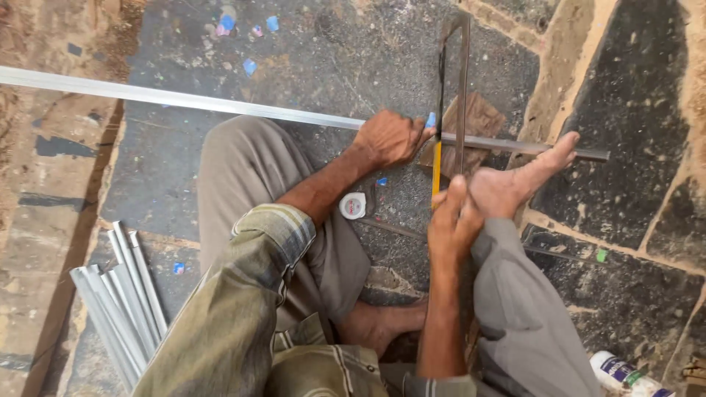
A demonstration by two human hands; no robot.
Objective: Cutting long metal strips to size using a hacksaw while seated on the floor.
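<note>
I sit on a stone floor. A long aluminium strip [184,99] runs across from the left edge to the right. My left hand [390,137] presses it down onto a small wooden block [482,117]. My right foot [518,182] pins the strip's right part. My right hand [452,220] grips the handle of a hacksaw [451,88] whose frame points away from me. Its blade crosses the strip just right of my left hand.
A small round measuring tape [353,205] lies between my knees. A bundle of cut aluminium pieces [121,298] lies at lower left. A white bottle [625,375] lies at bottom right. Bits of coloured litter [246,29] dot the floor at the top.
</note>
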